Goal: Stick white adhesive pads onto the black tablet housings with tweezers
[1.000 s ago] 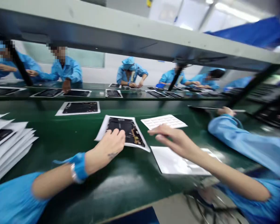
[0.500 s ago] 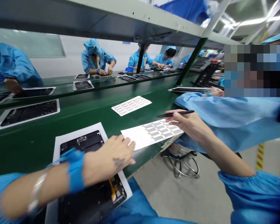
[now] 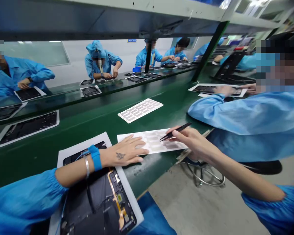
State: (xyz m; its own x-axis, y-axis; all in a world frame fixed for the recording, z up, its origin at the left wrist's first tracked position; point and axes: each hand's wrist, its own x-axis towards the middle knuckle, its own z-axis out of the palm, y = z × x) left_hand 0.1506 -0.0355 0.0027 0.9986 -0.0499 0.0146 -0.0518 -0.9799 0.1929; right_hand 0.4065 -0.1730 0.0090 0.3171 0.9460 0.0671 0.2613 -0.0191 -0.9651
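Note:
My left hand (image 3: 127,150) lies with fingers spread on the left end of a white sheet of grey stickers (image 3: 153,140). A blue wrist strap (image 3: 95,157) and a silver bangle circle that wrist. In my right hand (image 3: 189,138) is a pair of black tweezers (image 3: 175,131), its tips over the sheet's sticker rows. Whether the tips touch a sticker I cannot tell. Beneath my left forearm lies an opened black tablet-like device (image 3: 100,199) on a white backing, with an orange flex cable (image 3: 119,204) along its right side.
Another sticker sheet (image 3: 140,110) lies farther back on the green bench (image 3: 88,120). More opened devices (image 3: 30,126) lie left and across. A co-worker's blue sleeve (image 3: 210,107) is close on the right. A shelf (image 3: 88,24) hangs overhead; a stool (image 3: 205,174) stands below.
My left hand has flattened farther onto the sheet. My right hand has lowered the tweezers toward the stickers. The co-worker at far left now holds a device tilted up.

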